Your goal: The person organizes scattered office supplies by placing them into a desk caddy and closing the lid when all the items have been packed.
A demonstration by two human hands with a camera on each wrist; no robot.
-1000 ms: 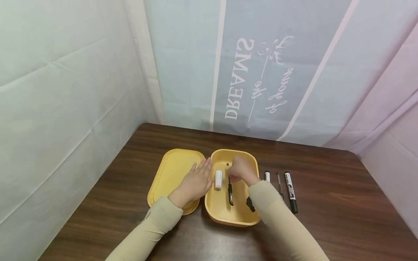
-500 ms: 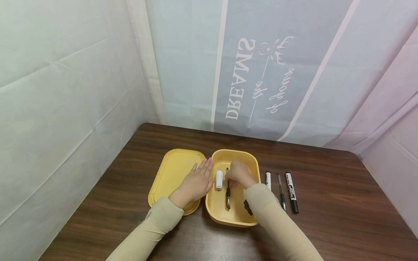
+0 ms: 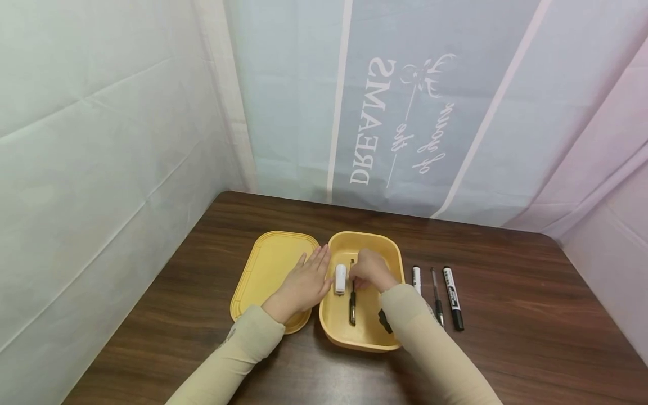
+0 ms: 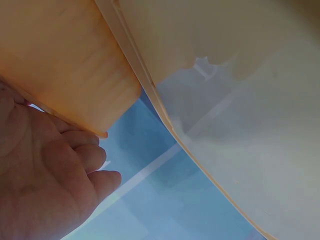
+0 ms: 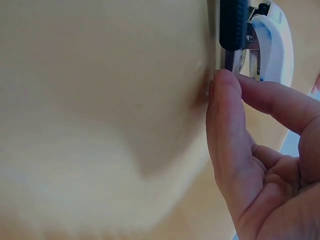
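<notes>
My right hand [image 3: 372,270] is inside the yellow plastic box [image 3: 354,339], pinching a clear pen with a black grip [image 3: 352,309] between thumb and fingers. In the right wrist view the pen [image 5: 233,25] lies close along the white stapler [image 5: 275,45]. From the head, the stapler [image 3: 340,279] lies left of the pen in the box. A black object [image 3: 385,320] in the box is partly hidden by the right sleeve. My left hand [image 3: 304,284], fingers extended, lies over the yellow lid's right edge with fingertips at the box's left rim.
The flat yellow lid [image 3: 268,264] lies on the dark wooden table [image 3: 526,315] left of the box. To the right are a white marker [image 3: 417,278], another clear pen [image 3: 437,295] and a larger black-and-white marker [image 3: 453,298]. Fabric curtains [image 3: 293,112] surround the table.
The pen in the right hand has turned from a slant to nearly straight beside the stapler. My right hand shifted slightly left and down, then stayed. The left hand keeps its place.
</notes>
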